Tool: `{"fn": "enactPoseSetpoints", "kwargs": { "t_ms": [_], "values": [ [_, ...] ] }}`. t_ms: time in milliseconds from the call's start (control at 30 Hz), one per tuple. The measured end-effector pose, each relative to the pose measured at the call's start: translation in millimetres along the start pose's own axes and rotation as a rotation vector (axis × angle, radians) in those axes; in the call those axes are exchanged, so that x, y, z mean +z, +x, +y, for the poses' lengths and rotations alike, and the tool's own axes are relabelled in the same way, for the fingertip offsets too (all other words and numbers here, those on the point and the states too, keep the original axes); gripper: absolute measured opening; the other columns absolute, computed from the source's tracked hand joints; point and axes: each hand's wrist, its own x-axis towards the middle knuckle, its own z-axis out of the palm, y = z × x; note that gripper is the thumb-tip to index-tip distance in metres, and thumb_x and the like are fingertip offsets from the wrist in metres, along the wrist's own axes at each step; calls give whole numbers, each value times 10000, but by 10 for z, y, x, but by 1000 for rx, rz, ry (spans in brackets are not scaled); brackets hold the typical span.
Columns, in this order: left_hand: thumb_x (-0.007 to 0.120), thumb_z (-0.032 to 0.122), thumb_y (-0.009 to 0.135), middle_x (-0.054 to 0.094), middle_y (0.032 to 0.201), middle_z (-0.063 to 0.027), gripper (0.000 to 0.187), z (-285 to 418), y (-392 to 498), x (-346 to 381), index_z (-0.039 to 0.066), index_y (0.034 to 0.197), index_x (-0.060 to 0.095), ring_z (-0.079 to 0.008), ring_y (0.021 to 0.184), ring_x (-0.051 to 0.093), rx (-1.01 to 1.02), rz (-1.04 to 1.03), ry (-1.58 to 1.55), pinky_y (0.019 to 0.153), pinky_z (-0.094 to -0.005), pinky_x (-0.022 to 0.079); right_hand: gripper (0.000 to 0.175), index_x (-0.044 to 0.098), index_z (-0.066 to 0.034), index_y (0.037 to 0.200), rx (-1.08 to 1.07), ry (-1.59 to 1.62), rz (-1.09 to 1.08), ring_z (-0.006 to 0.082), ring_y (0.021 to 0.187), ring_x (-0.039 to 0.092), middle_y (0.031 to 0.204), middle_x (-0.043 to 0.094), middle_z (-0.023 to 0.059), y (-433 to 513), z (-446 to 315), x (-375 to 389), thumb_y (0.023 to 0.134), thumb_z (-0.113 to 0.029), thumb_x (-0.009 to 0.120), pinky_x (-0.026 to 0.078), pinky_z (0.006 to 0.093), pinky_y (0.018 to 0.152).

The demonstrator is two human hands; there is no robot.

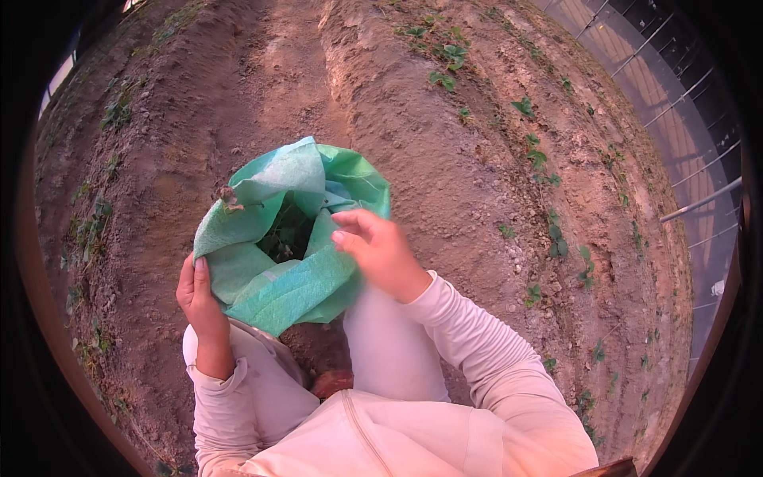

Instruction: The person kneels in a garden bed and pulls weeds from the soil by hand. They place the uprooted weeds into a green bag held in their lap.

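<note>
A green woven plastic sack (292,298) stands between my knees, its top folded outward around a wide opening. Dark green leafy plant matter (286,229) shows inside it. My left hand (204,313) grips the rolled rim on the left, thumb on top and fingers outside. At the right side of the mouth, my right hand (381,253) hovers over the rim with thumb and forefinger apart and nothing visible between them. Whether it touches the fabric is unclear. A small dried brown plant piece (229,198) clings to the sack's upper left rim.
I sit in a soil furrow (280,71) between raised beds. Small green leafy plants (444,59) grow along the right bed, with more plants (89,229) on the left bed. Metal poles (700,200) and grey sheeting (650,77) border the far right.
</note>
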Motion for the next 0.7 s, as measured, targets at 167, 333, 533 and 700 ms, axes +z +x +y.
{"fn": "enactPoseSetpoints", "kwargs": {
  "t_ms": [167,333,533,700],
  "values": [
    [474,178,993,642,976,-49,251,6,99,-112,-9,1100,603,-113,847,606,-101,57,-56,753,-243,483,697,202,19,1443,-582,-38,452,125,842,600,1135,561,159,-61,-558,-1086,891,-63,620,492,240,728],
    [459,180,998,638,986,-59,260,-17,160,-69,-13,1118,586,-117,840,612,-149,63,-59,741,-247,492,456,397,15,1332,-830,-506,966,124,799,600,1054,618,106,241,-455,-2555,915,-73,561,491,230,689],
    [444,172,1004,622,946,-35,243,-21,204,5,-1,1096,586,-93,804,589,-180,23,-92,724,-231,479,597,543,-34,1284,453,-761,711,306,1131,580,1201,611,193,574,1536,-3559,761,-244,737,446,364,961],
    [446,174,1002,623,934,-33,237,-57,257,31,0,1078,588,-90,796,586,-198,59,-45,712,-227,473,619,574,-50,1256,479,-759,882,323,1157,563,1229,592,208,873,2164,-3635,727,-308,765,437,381,979]
  ]
}}
